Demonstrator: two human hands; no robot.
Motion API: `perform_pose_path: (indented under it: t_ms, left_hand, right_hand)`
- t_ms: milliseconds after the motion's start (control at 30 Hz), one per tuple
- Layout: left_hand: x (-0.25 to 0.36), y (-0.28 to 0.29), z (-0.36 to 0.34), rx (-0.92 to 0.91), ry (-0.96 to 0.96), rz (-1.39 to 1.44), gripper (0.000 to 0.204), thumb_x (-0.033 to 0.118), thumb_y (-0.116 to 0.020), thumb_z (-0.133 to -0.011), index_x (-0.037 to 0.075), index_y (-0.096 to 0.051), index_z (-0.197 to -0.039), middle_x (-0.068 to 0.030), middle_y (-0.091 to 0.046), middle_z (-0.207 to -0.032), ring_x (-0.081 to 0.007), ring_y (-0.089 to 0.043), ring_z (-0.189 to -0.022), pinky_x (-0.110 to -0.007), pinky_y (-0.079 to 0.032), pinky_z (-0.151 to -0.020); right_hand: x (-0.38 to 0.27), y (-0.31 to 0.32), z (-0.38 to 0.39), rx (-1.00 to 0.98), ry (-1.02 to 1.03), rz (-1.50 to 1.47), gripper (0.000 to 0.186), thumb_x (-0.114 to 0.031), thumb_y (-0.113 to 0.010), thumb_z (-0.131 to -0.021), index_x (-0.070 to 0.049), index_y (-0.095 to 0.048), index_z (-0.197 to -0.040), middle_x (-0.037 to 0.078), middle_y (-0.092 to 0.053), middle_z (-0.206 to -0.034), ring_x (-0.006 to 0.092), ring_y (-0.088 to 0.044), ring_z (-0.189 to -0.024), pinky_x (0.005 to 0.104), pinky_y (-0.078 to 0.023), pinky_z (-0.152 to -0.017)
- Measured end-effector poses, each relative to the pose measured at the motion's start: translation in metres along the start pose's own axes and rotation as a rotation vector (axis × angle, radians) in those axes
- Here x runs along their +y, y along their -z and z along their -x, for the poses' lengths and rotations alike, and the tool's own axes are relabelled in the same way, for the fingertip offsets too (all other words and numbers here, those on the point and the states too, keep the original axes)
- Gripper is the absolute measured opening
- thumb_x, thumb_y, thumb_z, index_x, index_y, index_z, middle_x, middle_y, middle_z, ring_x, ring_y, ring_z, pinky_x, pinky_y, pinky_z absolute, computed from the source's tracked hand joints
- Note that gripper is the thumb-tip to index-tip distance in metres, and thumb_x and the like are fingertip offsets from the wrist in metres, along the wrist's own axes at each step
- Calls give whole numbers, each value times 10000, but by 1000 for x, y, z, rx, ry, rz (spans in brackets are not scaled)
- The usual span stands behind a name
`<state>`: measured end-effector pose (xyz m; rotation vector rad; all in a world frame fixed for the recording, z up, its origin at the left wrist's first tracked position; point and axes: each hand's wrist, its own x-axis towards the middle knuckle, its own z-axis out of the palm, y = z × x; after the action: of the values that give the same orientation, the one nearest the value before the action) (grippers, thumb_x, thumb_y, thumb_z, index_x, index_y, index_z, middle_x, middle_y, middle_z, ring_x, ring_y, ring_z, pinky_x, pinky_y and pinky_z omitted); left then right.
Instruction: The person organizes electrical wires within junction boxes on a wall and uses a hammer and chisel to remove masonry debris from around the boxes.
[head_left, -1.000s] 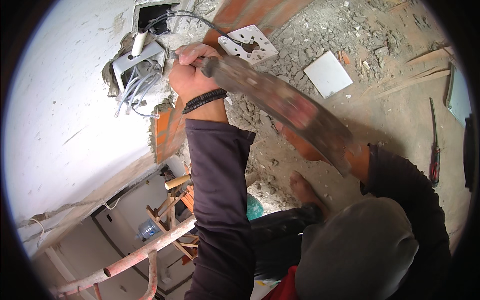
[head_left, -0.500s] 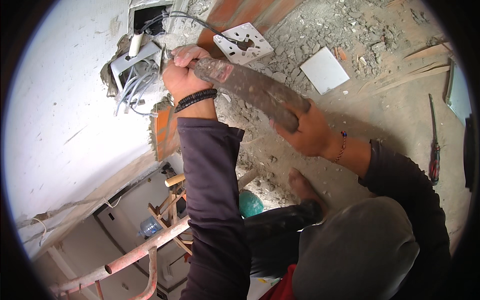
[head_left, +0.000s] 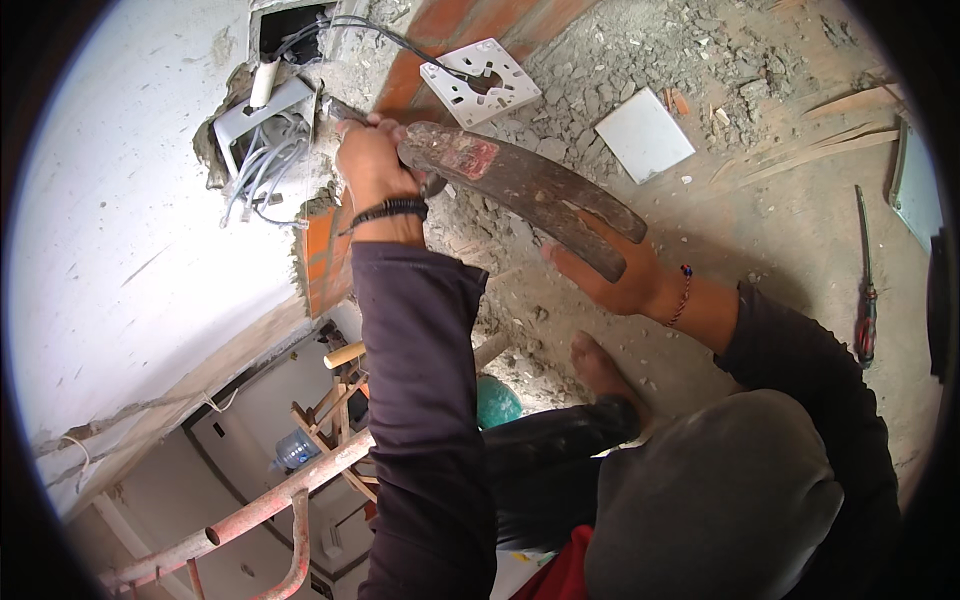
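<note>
Hammer: right hand is gripping it | left of hammer, left hand is clasping chisel | keeping chisel steady seems wise

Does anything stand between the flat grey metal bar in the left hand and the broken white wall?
Nothing visible does: the bar juts past the left hand toward the wall; whether they touch is unclear.

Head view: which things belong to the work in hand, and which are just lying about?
In use:
- claw hammer, in the right hand
- grey metal bar, in the left hand, close to the broken wall edge

Lying about:
- screwdriver
- white square plate
- loose rubble
</note>
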<state>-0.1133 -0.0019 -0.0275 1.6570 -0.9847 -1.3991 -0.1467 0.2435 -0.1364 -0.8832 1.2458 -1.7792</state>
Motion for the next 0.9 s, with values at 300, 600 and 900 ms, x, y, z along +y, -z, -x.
perform_pose_path:
  t_ms: [300,600,900]
  left_hand:
    - [-24,24,23,-187,-45,-87,435,498,-357,-1015,123,-484,-835,40,-410,-587,-82,-368,-432,-230,-301,-347]
    - [5,35,21,-679,464,621,347,320,-359,-1022,76,-477,-806,20,-427,-607,-85,-421,-471,-217,-393,-384]
    - [19,17,6,-535,383,740,246,112,-405,-929,70,-432,-688,-1,-425,-554,-99,-422,-431,-214,-428,-418]
  right_hand:
    - [7,15,11,-97,-123,-3,267,-146,-616,-832,-54,-642,-1081,180,-648,-920,390,-599,-830,436,-475,-750]
    - [28,16,27,-104,-6,218,344,-153,-628,-806,-28,-633,-1126,120,-645,-1049,271,-615,-933,393,-458,-834]
    - [11,-1,-8,-77,65,-212,161,-180,-653,-775,-21,-631,-773,147,-555,-584,312,-586,-537,390,-464,-537]
